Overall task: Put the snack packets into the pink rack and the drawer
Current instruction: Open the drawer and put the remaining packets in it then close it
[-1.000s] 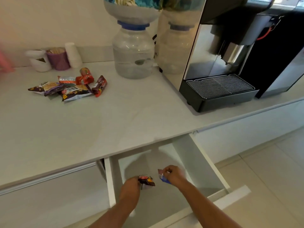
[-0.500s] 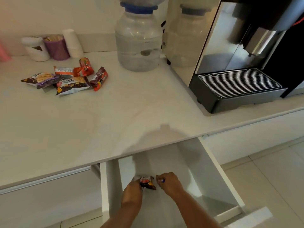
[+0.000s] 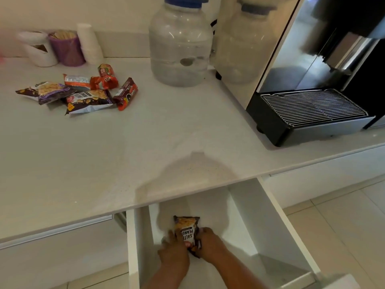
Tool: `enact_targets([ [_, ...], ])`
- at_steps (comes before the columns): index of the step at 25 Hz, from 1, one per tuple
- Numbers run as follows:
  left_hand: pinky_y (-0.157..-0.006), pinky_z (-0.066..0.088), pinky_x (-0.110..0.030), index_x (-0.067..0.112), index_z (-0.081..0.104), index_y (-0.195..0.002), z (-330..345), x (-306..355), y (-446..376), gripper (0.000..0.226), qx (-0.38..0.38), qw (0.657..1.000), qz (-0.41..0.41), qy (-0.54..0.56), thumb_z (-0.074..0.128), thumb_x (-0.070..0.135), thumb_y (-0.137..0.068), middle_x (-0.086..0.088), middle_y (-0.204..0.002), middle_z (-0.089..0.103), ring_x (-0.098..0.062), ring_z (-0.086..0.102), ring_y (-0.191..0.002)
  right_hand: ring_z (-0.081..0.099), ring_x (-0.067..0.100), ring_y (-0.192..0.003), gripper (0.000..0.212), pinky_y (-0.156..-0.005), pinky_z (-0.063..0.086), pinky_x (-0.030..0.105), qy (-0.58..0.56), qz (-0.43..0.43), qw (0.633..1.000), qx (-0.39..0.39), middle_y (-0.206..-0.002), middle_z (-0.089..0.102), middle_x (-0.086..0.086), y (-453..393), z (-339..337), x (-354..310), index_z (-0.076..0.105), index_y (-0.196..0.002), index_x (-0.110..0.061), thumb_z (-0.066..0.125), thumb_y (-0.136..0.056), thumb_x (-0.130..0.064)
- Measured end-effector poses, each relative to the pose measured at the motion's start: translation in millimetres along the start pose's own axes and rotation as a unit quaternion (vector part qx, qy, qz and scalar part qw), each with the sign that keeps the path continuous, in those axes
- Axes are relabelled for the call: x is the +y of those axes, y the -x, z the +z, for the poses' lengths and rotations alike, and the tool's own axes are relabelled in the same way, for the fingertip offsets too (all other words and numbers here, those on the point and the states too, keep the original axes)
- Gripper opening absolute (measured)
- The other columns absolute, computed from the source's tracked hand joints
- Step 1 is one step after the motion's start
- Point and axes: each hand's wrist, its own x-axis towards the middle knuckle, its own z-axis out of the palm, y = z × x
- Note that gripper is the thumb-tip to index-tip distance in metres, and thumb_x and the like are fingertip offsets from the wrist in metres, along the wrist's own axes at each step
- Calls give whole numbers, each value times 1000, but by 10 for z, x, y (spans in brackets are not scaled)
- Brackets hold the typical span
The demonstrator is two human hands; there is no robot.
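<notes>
Glossy foil, dark with a white label panel, forms the peanut packet (image 3: 186,230), a small pillow-shaped pouch lying in the open drawer (image 3: 268,222). The drawer is a smooth white box pulled out below the table (image 3: 125,142). The left hand (image 3: 174,250) holds the packet's left edge with curled fingers; the right hand (image 3: 209,243) grips its right edge likewise. On the table's matte pale top, far from the drawer to its upper left, lies a crinkled heap of snack packets (image 3: 83,90). Behind the drawer stand a clear ribbed water jar (image 3: 180,49) and a black coffee machine (image 3: 308,113) with a wire drip grille.
</notes>
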Motion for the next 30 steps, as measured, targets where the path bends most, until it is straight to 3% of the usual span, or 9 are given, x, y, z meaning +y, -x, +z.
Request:
enact_targets([
  [4, -115, 21, -36, 5, 3, -147, -280, 86, 123, 70, 101, 992, 72, -8, 46, 20, -93, -6, -154, -7, -27, 9, -144, 55, 27, -111, 39, -92, 45, 30, -33, 38, 998, 35, -129, 45, 10, 180, -259, -194, 49, -124, -15, 52, -86, -26],
  [7, -85, 47, -11, 16, 59, -119, -635, 119, 446, 71, 195, 948, 249, 27, 78, 40, -55, 0, -118, 63, -6, 61, -105, 54, 22, -106, 30, -84, 46, 29, -54, 16, 994, 91, -124, 45, 5, 466, -695, -422, 49, -118, -18, 46, -88, -14],
  [9, -67, 47, -5, 27, 57, -108, -987, 4, 669, 57, 277, 889, 362, 38, 69, 40, -53, 13, -97, 67, 5, 60, -85, 50, 18, -94, 20, -72, 41, 26, -62, -34, 982, 175, -110, 44, 0, 725, -1038, -598, 45, -104, -22, 44, -87, -13],
  [11, -69, 46, -10, 21, 49, -110, -1398, -154, 762, 41, 326, 849, 410, 71, 53, 25, -70, 7, -101, 62, 0, 51, -89, 50, 14, -90, 16, -68, 40, 24, -76, -96, 963, 239, -103, 40, -6, 936, -1296, -814, 38, -101, -27, 46, -88, -21],
  [15, -81, 41, -19, 15, 46, -113, -2083, -797, 561, 32, 443, 840, 306, 68, 45, 15, -81, -4, -101, 58, -11, 52, -91, 31, 13, -126, 37, -98, 32, 20, -117, -212, 924, 295, -129, 34, -4, 771, -1353, -1289, 36, -127, -24, 44, -91, -21],
  [18, -73, 49, -37, 7, 51, -113, -2325, -1446, 359, 38, 460, 873, 152, 59, 58, 14, -77, -14, -105, 58, -32, 60, -88, 6, 21, -142, 47, -114, 15, 28, -89, -188, 935, 286, -147, 21, -1, 400, -1206, -1624, 28, -137, -20, 42, -94, -32],
  [21, -87, 46, -47, 1, 46, -126, -2566, -1863, 204, 46, 446, 888, 21, 108, 61, 15, -84, -20, -123, 51, -37, 55, -105, -1, 23, -144, 48, -118, 4, 34, -28, -194, 928, 318, -154, 12, 3, 62, -1111, -2004, 20, -143, -22, 36, -97, -24],
  [25, -108, 32, -38, 7, 24, -143, -2875, -1954, -56, 57, 431, 889, 16, 153, 48, 20, -93, -14, -150, 25, -28, 34, -134, 5, 29, -144, 52, -118, 6, 38, -3, -202, 914, 353, -154, 11, 10, -339, -1216, -2530, 13, -146, -23, 33, -98, -14],
  [30, -115, 15, -31, 19, 3, -148, -3068, -1973, -296, 65, 424, 899, 53, 99, 40, 29, -96, -1, -157, -4, -17, 7, -144, 19, 20, -141, 56, -110, 30, 32, -71, -222, 911, 340, -154, 12, 3, -798, -1616, -2849, 16, -145, -27, 42, -96, -24],
])
